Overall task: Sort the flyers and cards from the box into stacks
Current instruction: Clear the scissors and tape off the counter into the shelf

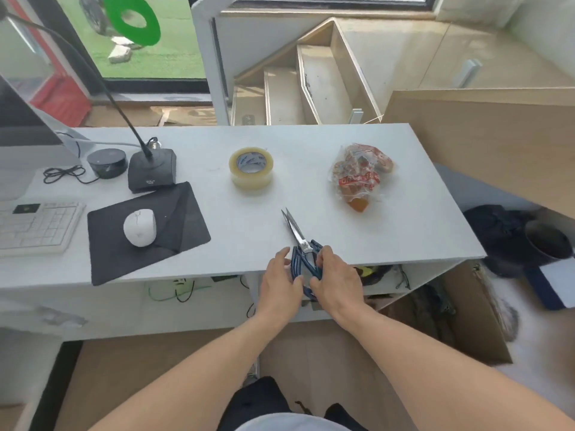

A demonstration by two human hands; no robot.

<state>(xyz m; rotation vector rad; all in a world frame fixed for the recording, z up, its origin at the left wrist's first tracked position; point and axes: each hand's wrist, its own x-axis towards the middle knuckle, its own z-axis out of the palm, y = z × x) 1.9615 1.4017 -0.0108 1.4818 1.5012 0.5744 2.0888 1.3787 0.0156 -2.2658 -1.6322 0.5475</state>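
Note:
A pair of scissors (298, 234) with blue handles and steel blades lies at the front edge of the white desk (311, 141), blades pointing away from me. My left hand (280, 284) and my right hand (334, 279) both grip the blue handle loops, one on each side. An open cardboard box (466, 309) stands on the floor below the desk's right end; its contents are dark and unclear. No flyers or cards show in this view.
A roll of clear tape (251, 167) and a plastic bag of snacks (361, 175) sit further back. To the left are a white mouse (140, 227) on a black pad, a keyboard (34, 227), a lamp base (152, 174) and a monitor.

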